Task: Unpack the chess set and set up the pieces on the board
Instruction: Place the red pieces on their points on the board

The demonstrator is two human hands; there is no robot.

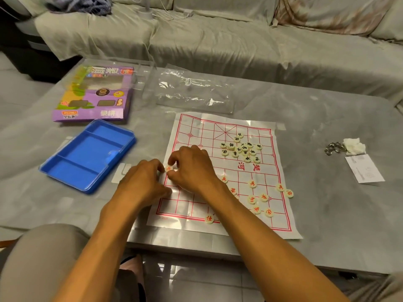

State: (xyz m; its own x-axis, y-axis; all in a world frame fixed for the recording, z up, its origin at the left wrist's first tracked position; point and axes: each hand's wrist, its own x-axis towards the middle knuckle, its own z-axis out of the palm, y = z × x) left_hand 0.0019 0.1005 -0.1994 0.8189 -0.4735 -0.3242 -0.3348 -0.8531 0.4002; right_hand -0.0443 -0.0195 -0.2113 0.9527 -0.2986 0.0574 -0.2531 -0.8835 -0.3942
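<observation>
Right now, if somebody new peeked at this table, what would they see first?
Probably the two hands in the middle: the right hand and the left hand meet over a round piece with red writing at the left edge of the paper board. Next, the heap of black-lettered pieces on the board's far side. Then the bright blue tray to the left.

Cream discs [239, 148] clustered and scattered on red-lined paper board [218, 127].
</observation>
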